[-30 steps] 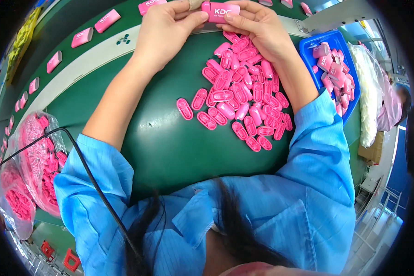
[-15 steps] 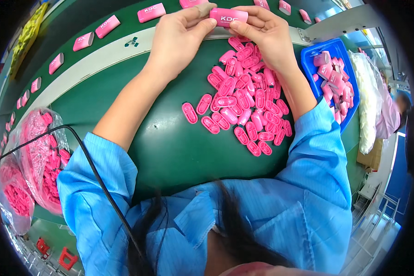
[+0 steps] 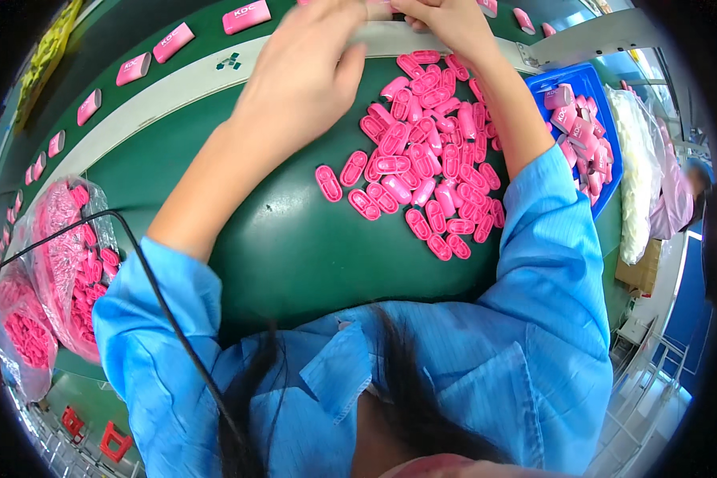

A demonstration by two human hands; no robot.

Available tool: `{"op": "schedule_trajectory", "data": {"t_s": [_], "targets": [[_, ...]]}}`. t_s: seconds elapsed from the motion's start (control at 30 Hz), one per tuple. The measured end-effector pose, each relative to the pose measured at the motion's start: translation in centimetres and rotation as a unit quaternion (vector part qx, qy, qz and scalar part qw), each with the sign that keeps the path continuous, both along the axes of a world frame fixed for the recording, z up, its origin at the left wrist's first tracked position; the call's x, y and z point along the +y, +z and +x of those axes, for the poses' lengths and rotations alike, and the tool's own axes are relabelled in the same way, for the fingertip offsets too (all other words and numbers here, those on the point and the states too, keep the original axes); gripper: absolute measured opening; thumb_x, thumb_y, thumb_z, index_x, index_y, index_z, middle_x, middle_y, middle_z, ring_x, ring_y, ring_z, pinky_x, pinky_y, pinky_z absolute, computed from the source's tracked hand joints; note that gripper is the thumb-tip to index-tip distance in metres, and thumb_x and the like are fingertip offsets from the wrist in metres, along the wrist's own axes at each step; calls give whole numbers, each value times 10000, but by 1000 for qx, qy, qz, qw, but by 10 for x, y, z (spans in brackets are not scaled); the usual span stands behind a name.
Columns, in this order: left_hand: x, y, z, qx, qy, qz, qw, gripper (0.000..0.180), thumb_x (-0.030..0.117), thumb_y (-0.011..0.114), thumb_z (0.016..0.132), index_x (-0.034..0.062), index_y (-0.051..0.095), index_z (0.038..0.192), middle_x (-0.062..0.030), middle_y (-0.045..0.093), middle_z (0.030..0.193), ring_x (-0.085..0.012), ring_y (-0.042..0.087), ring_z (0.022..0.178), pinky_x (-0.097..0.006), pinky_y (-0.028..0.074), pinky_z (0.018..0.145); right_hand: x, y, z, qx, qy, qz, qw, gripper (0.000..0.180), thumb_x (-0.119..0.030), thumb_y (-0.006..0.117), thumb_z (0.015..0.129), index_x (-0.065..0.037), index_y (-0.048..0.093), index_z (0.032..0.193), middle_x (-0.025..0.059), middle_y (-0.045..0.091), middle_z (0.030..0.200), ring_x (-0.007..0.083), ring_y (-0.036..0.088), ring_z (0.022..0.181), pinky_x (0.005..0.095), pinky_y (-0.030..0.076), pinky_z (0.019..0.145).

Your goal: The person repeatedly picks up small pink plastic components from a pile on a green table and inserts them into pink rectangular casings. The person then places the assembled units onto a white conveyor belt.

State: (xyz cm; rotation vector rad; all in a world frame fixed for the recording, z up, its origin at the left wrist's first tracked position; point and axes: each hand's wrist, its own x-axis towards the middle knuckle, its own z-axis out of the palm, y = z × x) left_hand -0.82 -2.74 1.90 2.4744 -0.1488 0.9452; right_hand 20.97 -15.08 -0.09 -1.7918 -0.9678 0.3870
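Note:
My left hand (image 3: 307,76) is raised at the top edge, over the pale rail; its thumb stands apart, while its fingertips are blurred and partly cut off. Close to its right, my right hand (image 3: 450,24) pinches a pink case (image 3: 381,10), of which only a sliver shows at the frame's edge. Below the hands, on the green table (image 3: 295,247), lies a heap of small pink oval caps (image 3: 422,155), many with their hollow side up.
Beyond the rail (image 3: 159,107), a row of pink cases (image 3: 173,42) sits on a green belt. A blue bin (image 3: 605,199) with pink cases stands right. Plastic bags of pink parts (image 3: 44,263) lie left, crossed by a black cable (image 3: 147,263). A white bag (image 3: 633,191) hangs beyond the bin.
Both hands have moved up toward the frame's top edge, taking the pink case mostly out of view. My left thumb has come off it. The cases on the belt have shifted left.

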Motion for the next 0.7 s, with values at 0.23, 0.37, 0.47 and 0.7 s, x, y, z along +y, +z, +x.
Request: {"op": "schedule_trajectory", "data": {"t_s": [0.23, 0.37, 0.47, 0.7], "targets": [[-32, 16, -108, 286, 96, 74, 951, 294, 335, 808, 862, 64, 697, 838, -82, 615, 765, -261, 658, 648, -386, 523, 568, -5, 2, 56, -220, -149, -43, 963, 388, -209, 702, 935, 60, 680, 1215, 177, 749, 963, 322, 729, 894, 389, 573, 872], [-45, 8, -95, 238, 65, 24, 969, 265, 290, 793, 877, 63, 704, 977, -95, 640, 864, -274, 669, 662, -402, 551, 603, -19, -30, 84, -400, -128, -107, 901, 416, -329, 650, 962, 36, 714, 1152, 217, 733, 996, 434, 673, 1056, 471, 508, 990], [-40, -8, -61, 176, 39, 20, 984, 207, 201, 762, 893, 62, 698, 1033, -106, 651, 902, -273, 673, 673, -407, 556, 635, -17, -13, 58, -353, -116, -116, 921, 358, -314, 686, 941, 34, 730, 1011, 215, 731, 884, 385, 714, 901, 453, 550, 840], [-11, -7, 18, 131, 24, -91, 987, 318, 129, 707, 925, 88, 726, 1240, -90, 619, 798, -135, 610, 653, -305, 505, 620, -35, 3, 25, 75, -48, 79, 993, 212, -156, 744, 953, 0, 658, 1069, 79, 736, 882, 121, 686, 728, 270, 545, 601]]}}
